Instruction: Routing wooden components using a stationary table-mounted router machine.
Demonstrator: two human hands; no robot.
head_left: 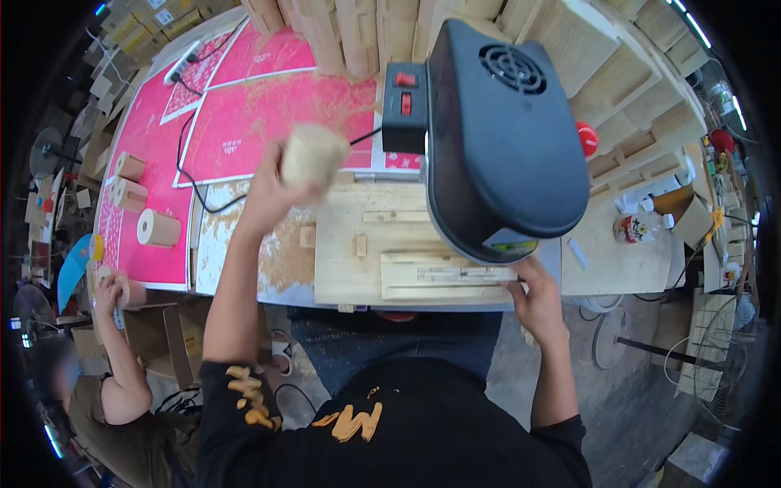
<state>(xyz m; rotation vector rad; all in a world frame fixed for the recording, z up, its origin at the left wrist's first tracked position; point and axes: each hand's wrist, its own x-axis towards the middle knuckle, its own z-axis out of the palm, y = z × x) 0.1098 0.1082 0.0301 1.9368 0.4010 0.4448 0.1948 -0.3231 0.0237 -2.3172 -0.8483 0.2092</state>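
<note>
My left hand (pixel 272 187) is raised over the left part of the bench, its fingers wrapped round a pale wooden block (pixel 311 159) with rounded sides. Motion blurs the block. My right hand (pixel 535 299) grips the right end of a grooved wooden board (pixel 455 276) at the near edge of the bench, with some fingertips hidden. That board lies on a wider wooden base board (pixel 346 244) carrying a thin strip and small blocks. Above its right part stands a black-housed bench machine (pixel 504 146) with two red switches; its working end is hidden under the housing.
Several wooden cylinders with holes (pixel 159 228) stand or lie on pink sheeting (pixel 268 122), left. A person's hand (pixel 108 293) holds another there. Stacked wooden pieces (pixel 354 37) line the back. A black cable (pixel 191 183) crosses the bench; a plastic bottle (pixel 637 228) stands right.
</note>
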